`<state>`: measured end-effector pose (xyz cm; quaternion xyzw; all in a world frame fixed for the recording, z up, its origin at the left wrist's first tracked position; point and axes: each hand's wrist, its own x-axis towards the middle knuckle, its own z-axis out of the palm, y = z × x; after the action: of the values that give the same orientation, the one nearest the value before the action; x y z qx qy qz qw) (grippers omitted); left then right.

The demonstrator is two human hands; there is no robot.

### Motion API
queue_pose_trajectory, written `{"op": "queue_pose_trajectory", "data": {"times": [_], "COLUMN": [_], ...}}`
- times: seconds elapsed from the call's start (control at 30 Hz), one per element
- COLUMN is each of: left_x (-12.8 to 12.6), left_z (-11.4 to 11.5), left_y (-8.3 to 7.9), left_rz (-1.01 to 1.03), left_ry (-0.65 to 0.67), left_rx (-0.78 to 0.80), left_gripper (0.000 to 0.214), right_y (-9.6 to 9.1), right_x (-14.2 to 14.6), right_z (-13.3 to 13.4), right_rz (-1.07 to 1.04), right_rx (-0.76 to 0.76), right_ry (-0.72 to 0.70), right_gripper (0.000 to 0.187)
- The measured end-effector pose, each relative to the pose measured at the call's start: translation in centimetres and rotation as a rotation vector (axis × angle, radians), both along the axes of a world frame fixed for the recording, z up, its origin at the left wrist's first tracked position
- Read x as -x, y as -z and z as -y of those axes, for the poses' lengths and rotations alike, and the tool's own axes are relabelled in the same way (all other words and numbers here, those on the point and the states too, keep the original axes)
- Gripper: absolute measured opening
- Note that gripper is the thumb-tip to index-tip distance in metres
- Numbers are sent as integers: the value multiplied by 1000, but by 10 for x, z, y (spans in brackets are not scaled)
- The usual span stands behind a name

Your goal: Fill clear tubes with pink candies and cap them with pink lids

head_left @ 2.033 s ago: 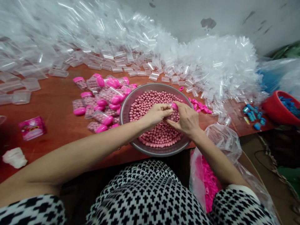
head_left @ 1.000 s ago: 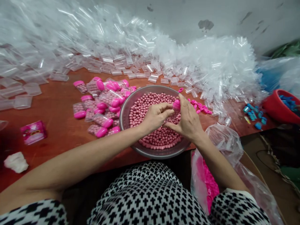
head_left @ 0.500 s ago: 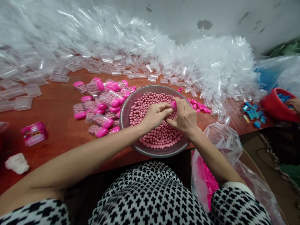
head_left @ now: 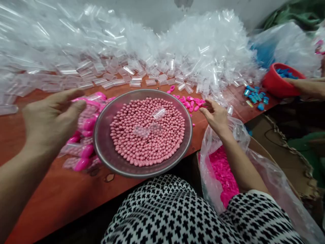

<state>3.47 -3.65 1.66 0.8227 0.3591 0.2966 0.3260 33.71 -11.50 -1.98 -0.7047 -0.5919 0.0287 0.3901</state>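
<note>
My left hand (head_left: 54, 118) is over the pile of bead-filled clear containers with pink caps (head_left: 87, 151), at the left of the basin. Its thumb and forefinger are apart, and a blurred pink cap shows at their tips. To the right, my right hand (head_left: 217, 117) reaches to a cluster of loose pink caps (head_left: 192, 104), thumb and forefinger parted at the nearest one. Between both hands stands a metal basin (head_left: 100, 145) of round pink beads (head_left: 149, 149). A few clear containers (head_left: 159, 113) lie on the beads.
A large heap of clear plastic containers (head_left: 203, 51) lines the back of the red-brown table (head_left: 58, 200). At right, a bag of pink caps (head_left: 224, 176) hangs open below the edge. Blue pieces (head_left: 255, 96) lie near a red bowl (head_left: 270, 81), where another person's hand (head_left: 302, 86) reaches.
My hands have parted from over the basin, where they held a pink-capped container. The left moved left to the filled pile, the right to the loose caps. The view turned right.
</note>
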Motion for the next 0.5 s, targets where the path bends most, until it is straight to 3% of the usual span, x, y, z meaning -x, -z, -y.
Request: {"op": "queue_pose_trajectory", "data": {"times": [0.23, 0.37, 0.5], "left_x": [0, -20, -34], "left_z": [-5, -18, -24], "left_y": [4, 7, 11], "left_rz": [-457, -732, -658], "left_ry": [-1, 68, 132], "left_rx": [-170, -214, -221], "left_gripper": [29, 28, 26], "right_y": [7, 0, -14], "right_x": [25, 38, 48], "right_z": [-2, 2, 5], "right_rz": [-43, -39, 69], "right_rx": [-32, -43, -96], "right_ry": [-116, -204, -271], "right_gripper": [38, 30, 33]}}
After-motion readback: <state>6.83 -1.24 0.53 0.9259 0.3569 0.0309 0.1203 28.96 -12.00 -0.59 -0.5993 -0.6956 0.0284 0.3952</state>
